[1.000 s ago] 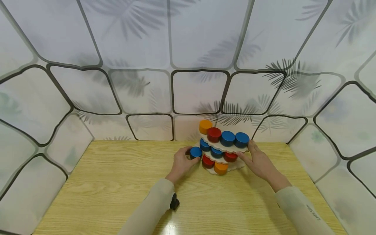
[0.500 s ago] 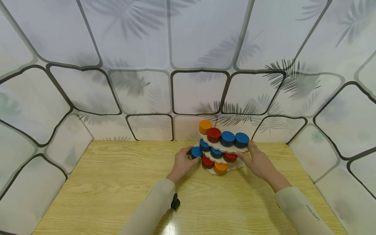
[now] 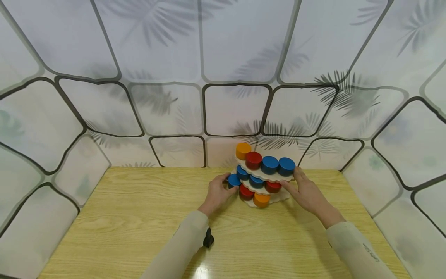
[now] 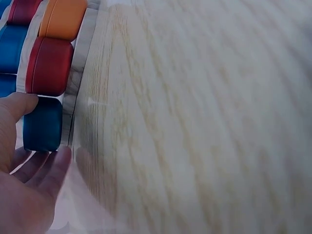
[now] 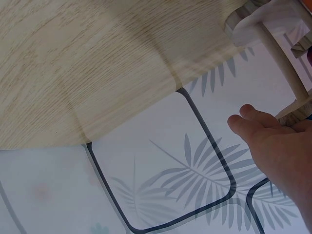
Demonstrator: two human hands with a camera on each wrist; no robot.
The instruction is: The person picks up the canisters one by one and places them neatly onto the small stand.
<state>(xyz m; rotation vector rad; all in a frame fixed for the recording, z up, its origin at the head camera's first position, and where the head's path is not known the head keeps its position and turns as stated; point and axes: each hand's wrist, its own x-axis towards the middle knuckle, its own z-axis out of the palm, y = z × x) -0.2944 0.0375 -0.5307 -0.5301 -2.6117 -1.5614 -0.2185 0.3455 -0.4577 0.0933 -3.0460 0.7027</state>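
Observation:
A three-tier wooden rack with wavy-edged shelves holds rows of short round containers in blue, red and orange. My left hand pinches a blue round container between thumb and fingers, at the left end of the lowest tier. In the left wrist view that container sits beside a red one, over the shelf edge; whether it rests fully on the shelf I cannot tell. At the top shelf's right end, my right hand holds the rack, thumb at the front edge and fingers at the side.
The rack stands on a light wood-grain table, close to the back wall covered in leaf-patterned cloth. Further walls of that cloth rise left and right. A round post joins the shelves in the right wrist view.
My left hand has shifted slightly right with the blue container, bringing it closer against the lowest tier. The right hand and the rack stay nearly still.

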